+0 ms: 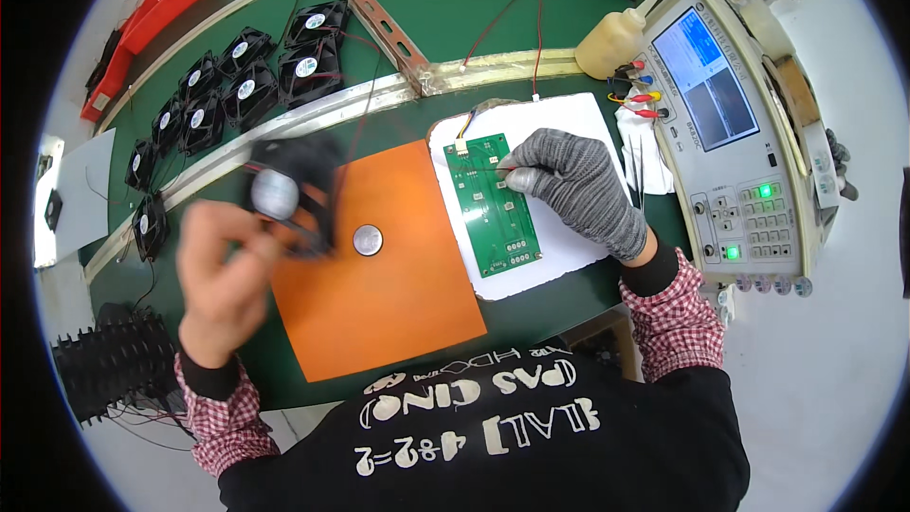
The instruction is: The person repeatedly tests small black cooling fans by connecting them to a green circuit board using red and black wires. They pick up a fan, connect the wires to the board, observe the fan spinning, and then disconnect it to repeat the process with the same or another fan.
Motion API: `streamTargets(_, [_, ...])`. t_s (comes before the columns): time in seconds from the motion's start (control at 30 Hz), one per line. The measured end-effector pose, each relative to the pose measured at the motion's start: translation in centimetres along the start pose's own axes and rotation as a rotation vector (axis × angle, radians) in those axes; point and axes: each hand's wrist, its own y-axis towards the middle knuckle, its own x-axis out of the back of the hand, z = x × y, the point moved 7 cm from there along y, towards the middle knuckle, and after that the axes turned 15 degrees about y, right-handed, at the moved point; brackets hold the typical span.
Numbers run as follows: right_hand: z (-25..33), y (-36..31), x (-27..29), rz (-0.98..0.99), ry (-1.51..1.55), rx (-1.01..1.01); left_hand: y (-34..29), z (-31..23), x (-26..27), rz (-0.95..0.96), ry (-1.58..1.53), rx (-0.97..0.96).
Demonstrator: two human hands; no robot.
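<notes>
Left hand [223,275] grips fan [292,192] left of circuit board [497,213]; right hand [583,192] pinches lead [487,169] over board. Likely lead positioning; next calls for steady pinch.

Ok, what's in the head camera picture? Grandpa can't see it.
The left hand holds a blurred black fan by an orange mat; the gloved right hand pinches what looks like a thin wire over a green circuit board. More fans lie beyond.
</notes>
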Motion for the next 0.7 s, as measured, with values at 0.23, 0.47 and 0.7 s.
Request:
streamTargets(0.23, [0.0,0.0,-1.2,0.048,-0.078,0.211,0.2,-2.3,-3.8,0.145,-0.253,0.159])
streamTargets(0.47, [0.4,-0.1,-2.1,0.076,-0.345,0.342,1.3,-5.0,-7.3,0.342,-0.209,0.214])
streamTargets(0.7, [1.5,-0.2,-2.4,0.098,-0.467,0.443,2.0,-5.3,-6.1,0.266,-0.233,0.136])
